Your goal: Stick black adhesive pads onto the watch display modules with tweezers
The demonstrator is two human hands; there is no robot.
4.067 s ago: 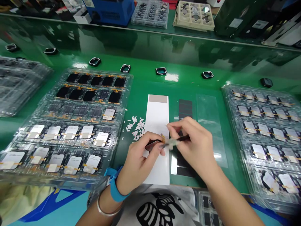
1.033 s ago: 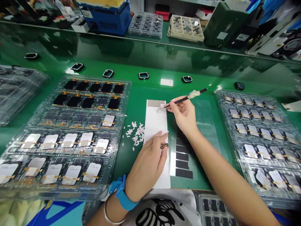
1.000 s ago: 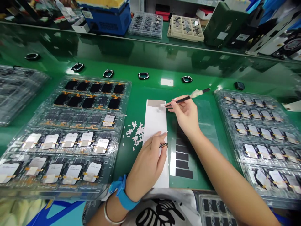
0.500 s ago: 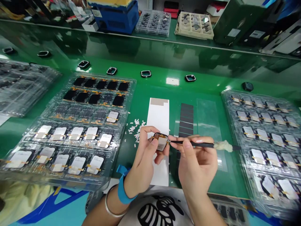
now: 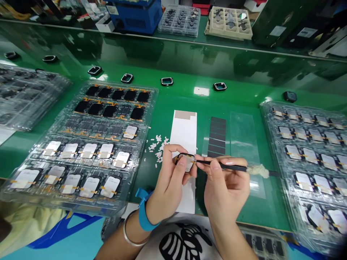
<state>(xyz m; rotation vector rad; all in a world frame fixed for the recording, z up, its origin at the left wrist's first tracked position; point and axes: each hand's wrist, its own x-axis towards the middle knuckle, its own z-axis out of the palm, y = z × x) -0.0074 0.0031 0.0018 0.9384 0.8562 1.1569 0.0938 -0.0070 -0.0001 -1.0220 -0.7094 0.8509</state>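
My left hand (image 5: 169, 180) is closed around a smartwatch display (image 5: 187, 164), pinching its edges, with the thumb over its pale back. The display has a black rim and is held above a long white sheet (image 5: 184, 126). In my right hand (image 5: 226, 187) is a pair of slim black tweezers (image 5: 233, 167), gripped like a pen. Their bright metal tip touches or nearly touches the display's right edge; the exact contact is too small to tell. Whitish wrapping (image 5: 258, 171) surrounds the rear of the tweezers.
Clear plastic trays of watch displays stand left (image 5: 89, 159) and right (image 5: 311, 155). Small white scraps (image 5: 159, 146) lie beside the sheet. A strip of dark grey stickers (image 5: 217, 135) and a clear film (image 5: 244, 133) lie to the right. Watch frames (image 5: 166, 81) line the back below a shelf.
The display has tilted slightly in my left hand, and my thumb now covers more of its back. The tweezers' tip stays at its right edge. The camera view has shifted slightly.
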